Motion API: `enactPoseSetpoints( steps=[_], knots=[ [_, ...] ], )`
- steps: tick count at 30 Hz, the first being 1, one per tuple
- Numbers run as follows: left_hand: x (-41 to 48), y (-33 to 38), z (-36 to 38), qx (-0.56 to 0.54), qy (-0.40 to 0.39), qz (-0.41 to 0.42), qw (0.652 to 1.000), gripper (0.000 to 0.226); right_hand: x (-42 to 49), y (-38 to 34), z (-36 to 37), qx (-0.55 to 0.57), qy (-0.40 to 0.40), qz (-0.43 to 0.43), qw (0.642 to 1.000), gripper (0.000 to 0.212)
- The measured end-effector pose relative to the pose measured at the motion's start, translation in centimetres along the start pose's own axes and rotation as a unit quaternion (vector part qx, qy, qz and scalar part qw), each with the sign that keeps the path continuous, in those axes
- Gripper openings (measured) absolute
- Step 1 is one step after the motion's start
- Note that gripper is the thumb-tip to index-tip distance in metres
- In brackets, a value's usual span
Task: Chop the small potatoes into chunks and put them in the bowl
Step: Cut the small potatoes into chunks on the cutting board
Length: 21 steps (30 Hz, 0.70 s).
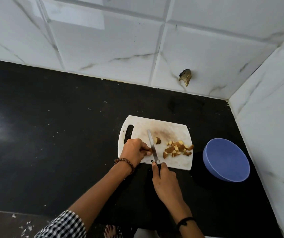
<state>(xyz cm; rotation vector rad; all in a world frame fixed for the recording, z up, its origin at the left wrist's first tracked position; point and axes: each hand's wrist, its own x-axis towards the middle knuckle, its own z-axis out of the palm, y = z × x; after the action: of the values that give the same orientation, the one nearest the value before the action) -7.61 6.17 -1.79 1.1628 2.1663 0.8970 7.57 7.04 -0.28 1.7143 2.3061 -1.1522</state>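
Closest in, the right hand (163, 179) grips the knife (152, 145), blade down on the board (155, 124) against a potato piece (149, 149) pinched by the left hand (133, 149), with a half potato (157, 140) and chunks (177, 149) lying to the right and the bowl (226, 159) beside the board on the tabletop (51, 134).

Knife blade (152, 145) beside left fingers (145, 149) looked metal, shiny. Cutting board (172, 131) under fingers was white plastic, matt, stained. Bowl (227, 160) right of fingers looked blue plastic, smooth. Tabletop (51, 134) was polished, speckled. Wall tiles (112, 40) beyond fingers shone glossy.
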Motion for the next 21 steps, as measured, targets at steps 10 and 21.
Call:
enactPoseSetpoints(
  steps=[10, 21],
  knots=[
    [0.1, 0.0, 0.6, 0.036, 0.016, 0.017, 0.999, 0.017, 0.0, -0.9, 0.3, -0.079, 0.007, -0.009, 0.997, 0.034],
    [-0.2, -0.2, 0.9, 0.044, 0.040, 0.020, 0.998, 0.010, 1.9, -2.7, 0.2, -0.108, -0.013, -0.002, 0.994, 0.034]
  ],
)
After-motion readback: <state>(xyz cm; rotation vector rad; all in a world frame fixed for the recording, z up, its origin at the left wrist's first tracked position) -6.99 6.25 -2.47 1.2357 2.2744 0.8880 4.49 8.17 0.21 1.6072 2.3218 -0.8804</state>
